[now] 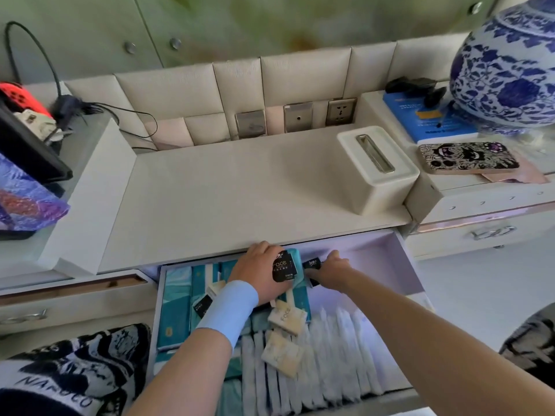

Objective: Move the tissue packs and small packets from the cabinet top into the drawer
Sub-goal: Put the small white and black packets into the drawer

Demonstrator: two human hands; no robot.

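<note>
The open drawer (pixel 399 259) below the cabinet top (pixel 228 187) holds teal tissue packs (pixel 175 298) on the left, white packs (pixel 336 355) at the front, and cream packets (pixel 287 319) lying on top. My left hand (pixel 258 271), with a blue wristband, presses a black "Face" packet (pixel 283 267) against a teal pack (pixel 295 256) at the drawer's back. My right hand (pixel 332 273) grips another black packet (pixel 312 264) just beside it. A further black packet (pixel 202 304) lies on the teal packs.
A white tissue box (pixel 375 172) stands on the cabinet top at right. A phone (pixel 468 157), a blue box (pixel 426 121) and a blue-and-white vase (pixel 507 67) sit on the raised right unit. Cables and a game console (pixel 21 97) are at left. Wall sockets (pixel 341 111) line the back.
</note>
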